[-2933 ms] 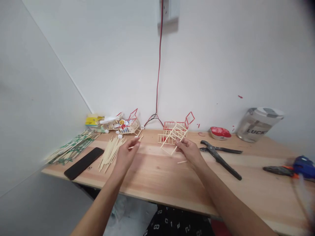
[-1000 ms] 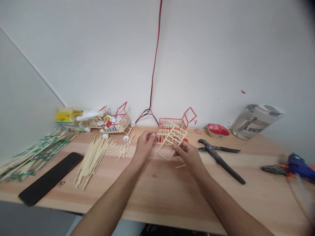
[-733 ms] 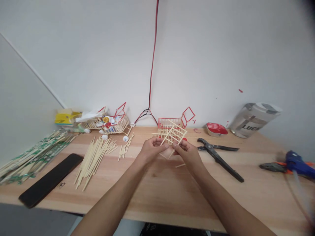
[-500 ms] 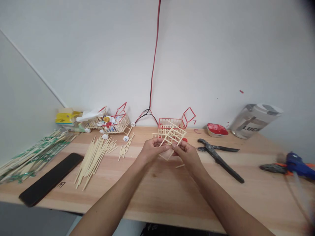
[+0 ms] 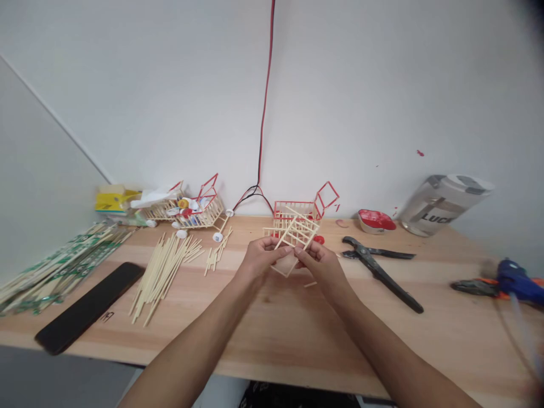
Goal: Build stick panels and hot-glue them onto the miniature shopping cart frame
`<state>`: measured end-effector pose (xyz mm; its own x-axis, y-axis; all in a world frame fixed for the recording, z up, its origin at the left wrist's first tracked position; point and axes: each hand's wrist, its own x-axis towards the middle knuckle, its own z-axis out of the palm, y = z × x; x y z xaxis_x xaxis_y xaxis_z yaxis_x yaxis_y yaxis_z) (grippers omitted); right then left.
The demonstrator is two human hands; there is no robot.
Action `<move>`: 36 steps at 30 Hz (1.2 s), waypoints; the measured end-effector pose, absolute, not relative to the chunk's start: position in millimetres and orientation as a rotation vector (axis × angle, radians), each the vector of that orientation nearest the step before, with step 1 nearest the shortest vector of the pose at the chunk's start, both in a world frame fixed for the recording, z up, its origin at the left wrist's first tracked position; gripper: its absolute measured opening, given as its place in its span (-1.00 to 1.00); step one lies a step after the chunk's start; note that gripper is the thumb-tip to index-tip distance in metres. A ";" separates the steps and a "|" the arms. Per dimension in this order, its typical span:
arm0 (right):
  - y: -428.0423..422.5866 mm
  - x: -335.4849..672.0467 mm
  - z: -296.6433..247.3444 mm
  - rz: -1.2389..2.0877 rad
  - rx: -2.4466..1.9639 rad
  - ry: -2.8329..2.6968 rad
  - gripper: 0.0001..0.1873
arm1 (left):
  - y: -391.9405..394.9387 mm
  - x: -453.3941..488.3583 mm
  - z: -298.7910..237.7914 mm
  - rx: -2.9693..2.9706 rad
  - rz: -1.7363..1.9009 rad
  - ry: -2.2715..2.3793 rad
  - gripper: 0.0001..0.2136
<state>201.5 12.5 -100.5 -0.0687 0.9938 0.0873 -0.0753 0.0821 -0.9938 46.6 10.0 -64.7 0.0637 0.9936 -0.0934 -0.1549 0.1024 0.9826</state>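
- Pale wooden sticks make up the lattice frame (image 5: 293,238) that we pinch between both hands, lifted just above the middle of the bench (image 5: 272,323).
- Our left hand (image 5: 258,262) is closed on the frame's near left corner, thumb and fingertips pressed together on the sticks.
- Our right hand (image 5: 322,266) grips the frame's lower right side, fingers clamped, almost touching the left hand.
- One short loose stick (image 5: 310,284) lies on the bench just below the right hand.
- Right behind the frame stands a red-edged stick basket (image 5: 297,208), close to the wall.
- To the right, black pliers (image 5: 380,266) lie near the right hand, with open wood between them.
- To the left, a fan of loose sticks (image 5: 168,269) lies well apart from the left hand, and a black phone (image 5: 89,306) rests near the bench's front left edge.
- Near the front edge, under our forearms, the bench shows a broad bare stretch.
- At the far right edge sits a blue glue gun (image 5: 516,279).
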 end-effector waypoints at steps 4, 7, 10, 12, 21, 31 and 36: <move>9.4 199.4 -96.2 1.198 -1.079 -1.284 -0.59 | 9.9 47.1 -64.2 1.038 1.173 1.103 -0.63; 6.7 197.8 -92.7 1.164 -1.118 -1.310 -0.61 | 8.4 49.1 -64.5 1.038 1.197 1.097 -0.65; 5.4 197.1 -91.9 1.144 -1.158 -1.330 -0.63 | 6.1 51.5 -65.8 1.061 1.216 1.068 -0.68; 5.3 197.2 -92.7 1.135 -1.165 -1.342 -0.63 | 4.7 52.4 -66.1 1.082 1.213 1.062 -0.69; 6.5 199.0 -93.9 1.134 -1.124 -1.348 -0.66 | 3.2 52.7 -66.0 1.089 1.207 1.063 -0.71; 4.8 198.3 -92.7 1.148 -1.127 -1.339 -0.63 | 5.3 52.8 -69.7 1.067 1.220 1.020 -0.68; 2.9 196.4 -89.1 1.129 -1.143 -1.337 -0.64 | 4.8 53.8 -67.8 1.050 1.236 0.997 -0.69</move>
<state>196.4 2.9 -89.1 -0.0492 0.9923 0.1133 0.0543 0.1159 -0.9918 53.8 4.8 -67.8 0.0770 0.9968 -0.0199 -0.2300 0.0372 0.9725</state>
